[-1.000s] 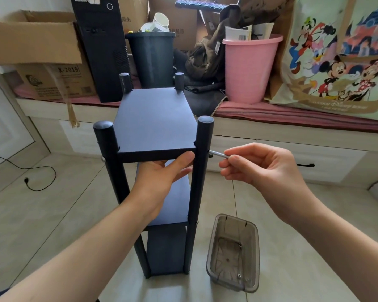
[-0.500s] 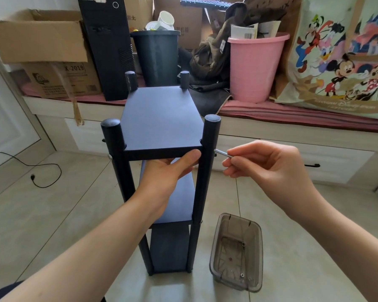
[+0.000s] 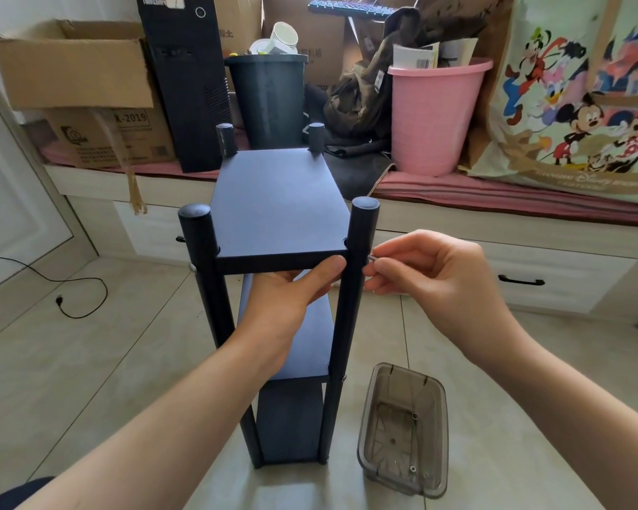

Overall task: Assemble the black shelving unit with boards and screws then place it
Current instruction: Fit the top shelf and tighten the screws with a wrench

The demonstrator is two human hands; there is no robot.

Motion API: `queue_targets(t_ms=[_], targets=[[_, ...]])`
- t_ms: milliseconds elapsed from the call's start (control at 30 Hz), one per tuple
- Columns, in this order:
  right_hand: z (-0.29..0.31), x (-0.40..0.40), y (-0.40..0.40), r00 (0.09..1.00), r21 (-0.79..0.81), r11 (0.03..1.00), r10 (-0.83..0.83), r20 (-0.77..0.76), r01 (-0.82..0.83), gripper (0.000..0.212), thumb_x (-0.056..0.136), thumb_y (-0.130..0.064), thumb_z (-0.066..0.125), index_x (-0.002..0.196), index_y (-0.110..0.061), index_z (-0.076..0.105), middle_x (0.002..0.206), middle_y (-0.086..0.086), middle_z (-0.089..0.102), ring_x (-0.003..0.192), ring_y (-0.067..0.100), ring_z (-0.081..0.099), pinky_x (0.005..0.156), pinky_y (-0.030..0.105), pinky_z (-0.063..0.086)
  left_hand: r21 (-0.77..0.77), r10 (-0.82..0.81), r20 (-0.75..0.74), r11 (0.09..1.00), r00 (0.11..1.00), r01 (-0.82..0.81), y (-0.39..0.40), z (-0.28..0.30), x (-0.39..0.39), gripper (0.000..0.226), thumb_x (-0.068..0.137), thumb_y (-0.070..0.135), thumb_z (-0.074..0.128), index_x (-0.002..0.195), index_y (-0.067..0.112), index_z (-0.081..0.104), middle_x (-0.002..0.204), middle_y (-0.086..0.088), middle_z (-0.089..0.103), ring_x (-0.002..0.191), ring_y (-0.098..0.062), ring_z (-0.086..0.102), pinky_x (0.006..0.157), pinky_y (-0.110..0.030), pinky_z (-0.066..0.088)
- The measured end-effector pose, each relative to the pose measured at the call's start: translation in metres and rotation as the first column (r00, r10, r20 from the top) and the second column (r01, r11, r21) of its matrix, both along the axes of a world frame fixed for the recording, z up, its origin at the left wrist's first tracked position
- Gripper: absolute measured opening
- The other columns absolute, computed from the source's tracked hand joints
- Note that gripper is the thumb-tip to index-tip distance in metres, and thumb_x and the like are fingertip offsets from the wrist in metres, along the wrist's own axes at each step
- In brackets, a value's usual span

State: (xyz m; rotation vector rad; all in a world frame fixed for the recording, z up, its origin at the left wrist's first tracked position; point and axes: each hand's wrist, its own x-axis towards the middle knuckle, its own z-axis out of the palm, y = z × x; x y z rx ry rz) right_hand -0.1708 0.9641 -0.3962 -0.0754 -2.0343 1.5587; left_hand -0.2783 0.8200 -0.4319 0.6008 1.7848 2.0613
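Assembly looked nearly finished. Shelf [image 3: 280, 281] stood upright on the tiled floor [image 3: 89, 362], in front of a low bench crowded with boxes and bins. Three boards were in place between four posts: a top board [image 3: 279, 204], a middle one [image 3: 310, 347] and a bottom one [image 3: 290, 421].

Left hand [image 3: 291, 288] reached under the top board from the front, thumb pressed along its front edge and fingers beneath, steadying it. Right hand [image 3: 420, 274] pinched a small silver screw [image 3: 371, 258] between thumb and fingertips, right against the outer side of the near right post [image 3: 358, 252], level with the top board. Its grip was narrow, closed on the screw. Whether the screw had already bitten into the post could not be told.

A screw head showed on the near left post at the same height [image 3: 192, 267], and another at the middle board on the near right post [image 3: 344, 378], so those joints seemed done. The far posts' fixings were hidden.

A clear grey tray [image 3: 404, 428] lay on the floor just right of the shelf, with about three small fittings left in it.

By this judgement, what remained was seating this screw, perhaps any far-side ones, then moving the shelf to its place.
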Motion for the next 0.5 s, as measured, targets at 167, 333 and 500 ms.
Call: queue_targets(t_ms=[167, 333, 500], targets=[[0.0011, 0.0004, 0.0017, 0.996, 0.073, 0.994, -0.087, 0.001, 0.086, 0.012, 0.080, -0.008, 0.077, 0.085, -0.002, 0.068, 0.074, 0.007, 0.075, 0.065, 0.021, 0.073, 0.065, 0.026, 0.060, -0.007, 0.009, 0.013, 1.000, 1.000, -0.009, 0.0011, 0.0003, 0.0011, 0.077, 0.055, 0.051, 0.075, 0.125, 0.019, 0.066, 0.116, 0.000, 0.074, 0.110, -0.018, 0.069, 0.103, -0.040, 0.052], [-0.0016, -0.0023, 0.0000, 0.989, 0.199, 0.969, -0.147, 0.001, 0.143, 0.011, 0.080, -0.008, 0.078, 0.081, -0.013, 0.069, 0.075, -0.005, 0.074, 0.067, 0.011, 0.072, 0.067, 0.020, 0.057, -0.021, 0.030, 0.019, 0.999, 0.999, -0.030, 0.0013, -0.0001, 0.0017, 0.076, 0.054, 0.053, 0.075, 0.123, 0.023, 0.066, 0.116, 0.002, 0.074, 0.109, -0.018, 0.070, 0.102, -0.040, 0.053], [0.0009, -0.0044, -0.0008, 0.988, 0.212, 0.966, -0.151, -0.011, 0.150, 0.006, 0.081, -0.011, 0.078, 0.082, -0.011, 0.072, 0.074, -0.002, 0.074, 0.063, 0.013, 0.071, 0.065, 0.021, 0.057, -0.027, 0.046, 0.026, 0.999, 0.999, -0.045, 0.0025, -0.0002, 0.0031, 0.071, 0.055, 0.052, 0.075, 0.120, 0.022, 0.068, 0.113, 0.003, 0.075, 0.110, -0.018, 0.069, 0.103, -0.041, 0.052]])
